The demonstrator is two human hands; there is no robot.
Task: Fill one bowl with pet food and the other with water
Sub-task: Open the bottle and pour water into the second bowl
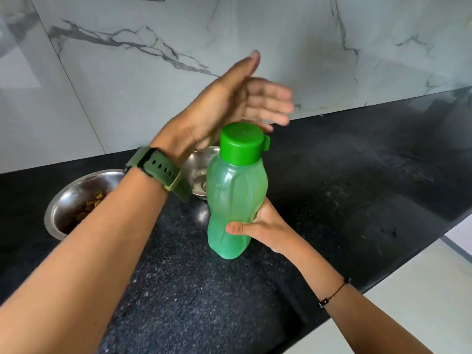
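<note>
- The right hand gripped the lower part of the bottle, thumb across its front and fingers curled behind it.
- The bottle stood upright on the table, its green cap on.
- The left hand hovered spread just above and behind the cap, fingers straight and blurred; whether it touched the cap could not be told.
- A green watch sat on the left wrist, a thin black bracelet on the right.
- Under the left forearm stood a steel bowl holding brown food.
- A second bowl lay behind the bottle, just below the left hand; its contents were unclear.
</note>
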